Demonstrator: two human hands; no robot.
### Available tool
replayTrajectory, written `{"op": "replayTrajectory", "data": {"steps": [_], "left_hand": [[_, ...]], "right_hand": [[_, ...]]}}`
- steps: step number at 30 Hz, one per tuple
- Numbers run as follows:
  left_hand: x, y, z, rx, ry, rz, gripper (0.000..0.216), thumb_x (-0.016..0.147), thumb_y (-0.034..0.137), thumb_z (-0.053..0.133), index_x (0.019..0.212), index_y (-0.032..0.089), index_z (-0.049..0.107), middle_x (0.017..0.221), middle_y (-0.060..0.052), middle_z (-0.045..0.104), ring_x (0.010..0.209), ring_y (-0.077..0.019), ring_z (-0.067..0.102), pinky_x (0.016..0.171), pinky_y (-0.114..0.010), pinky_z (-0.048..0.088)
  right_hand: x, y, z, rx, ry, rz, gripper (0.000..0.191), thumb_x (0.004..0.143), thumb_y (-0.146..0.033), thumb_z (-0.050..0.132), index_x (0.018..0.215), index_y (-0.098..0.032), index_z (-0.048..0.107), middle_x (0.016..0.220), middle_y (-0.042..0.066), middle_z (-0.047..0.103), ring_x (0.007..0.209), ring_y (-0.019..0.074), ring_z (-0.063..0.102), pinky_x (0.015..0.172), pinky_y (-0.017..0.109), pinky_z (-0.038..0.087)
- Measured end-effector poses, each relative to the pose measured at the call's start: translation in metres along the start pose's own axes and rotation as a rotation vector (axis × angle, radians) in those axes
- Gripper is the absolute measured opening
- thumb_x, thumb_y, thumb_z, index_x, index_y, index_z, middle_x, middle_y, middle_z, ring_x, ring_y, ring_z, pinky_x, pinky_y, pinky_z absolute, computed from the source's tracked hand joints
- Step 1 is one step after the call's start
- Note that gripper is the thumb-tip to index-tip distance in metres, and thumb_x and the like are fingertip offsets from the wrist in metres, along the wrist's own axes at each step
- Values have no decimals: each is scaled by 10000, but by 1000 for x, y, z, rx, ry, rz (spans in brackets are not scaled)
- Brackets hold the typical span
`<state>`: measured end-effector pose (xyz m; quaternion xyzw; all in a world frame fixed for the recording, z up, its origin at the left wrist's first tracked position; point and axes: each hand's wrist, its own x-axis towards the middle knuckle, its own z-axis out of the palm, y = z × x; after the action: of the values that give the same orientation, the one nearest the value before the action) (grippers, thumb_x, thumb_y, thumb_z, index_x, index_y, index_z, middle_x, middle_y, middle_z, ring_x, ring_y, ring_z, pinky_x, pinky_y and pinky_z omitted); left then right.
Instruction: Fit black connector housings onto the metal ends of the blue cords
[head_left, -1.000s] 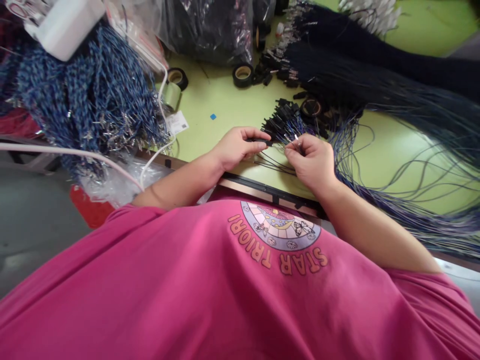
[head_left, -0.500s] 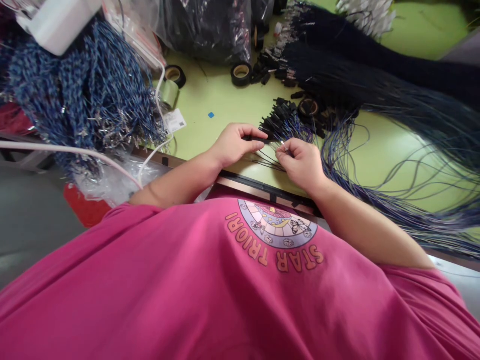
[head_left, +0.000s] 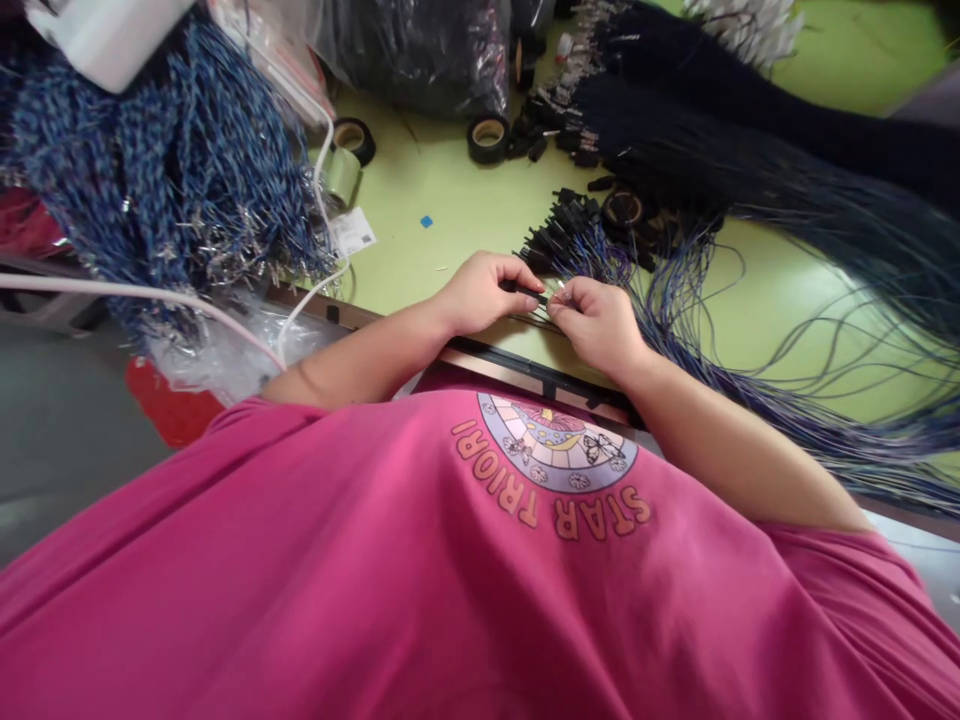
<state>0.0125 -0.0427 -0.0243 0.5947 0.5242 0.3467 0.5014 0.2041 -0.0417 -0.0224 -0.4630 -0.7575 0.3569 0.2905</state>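
Between the thumb and fingers of my left hand (head_left: 487, 290) is a small black connector (head_left: 517, 288). My right hand (head_left: 596, 318) pinches a thin wire close beside it, with a small pale tip showing at the fingers. The fingertips of both hands almost meet over the front of the table. Just beyond them lies a pile of black connectors (head_left: 559, 232) with blue and purple wires (head_left: 679, 320) trailing off to the right. A few dark wires run below my fingers; their ends are hard to make out.
Twisted blue wire bundles (head_left: 165, 150) heap up at the left beside a white cable (head_left: 322, 150). Rolls of black tape (head_left: 487, 138) and a dark plastic bag (head_left: 412, 60) are at the back. A thick bundle of dark wires (head_left: 750, 130) covers the right side of the green table (head_left: 405, 185).
My hands have come closer together, so the wire end in my right fingers is now at the connector in my left. The view has shifted slightly.
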Motion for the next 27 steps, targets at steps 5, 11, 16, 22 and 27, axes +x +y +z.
{"op": "replayTrajectory", "data": {"steps": [5,11,16,22,27], "left_hand": [[-13,6,-8,151,-3,25,207,708,203,759,909,156,756,924,-53,748,839,-153,664,844,-311,510],[-46,7,-14,485,-162,108,175,791,262,713,942,180,747,966,-69,740,906,-179,664,890,-335,495],[-53,3,-9,543,-195,114,181,816,239,678,977,179,734,993,-74,736,929,-177,664,897,-327,494],[-42,15,-13,394,-113,37,192,789,253,699,960,174,731,988,-62,738,905,-173,654,903,-338,486],[-19,24,-10,95,-19,17,197,729,183,746,923,160,716,952,-38,725,904,-155,647,900,-329,486]], "right_hand": [[4,4,-2,42,-45,33,146,806,-274,604,691,-185,616,632,-4,620,616,135,531,636,289,407],[21,12,7,-320,-113,-63,82,779,-184,586,760,-178,665,783,79,695,776,213,616,753,344,472],[23,7,19,-589,-182,-64,154,808,-141,534,861,-142,679,929,173,695,784,249,614,724,371,467],[18,-3,-11,-185,-148,5,84,764,-186,599,783,-168,679,705,47,662,684,177,562,669,318,443],[8,-8,-29,178,-99,38,186,760,-289,668,910,-208,743,738,-5,682,712,153,593,665,304,456]]}}
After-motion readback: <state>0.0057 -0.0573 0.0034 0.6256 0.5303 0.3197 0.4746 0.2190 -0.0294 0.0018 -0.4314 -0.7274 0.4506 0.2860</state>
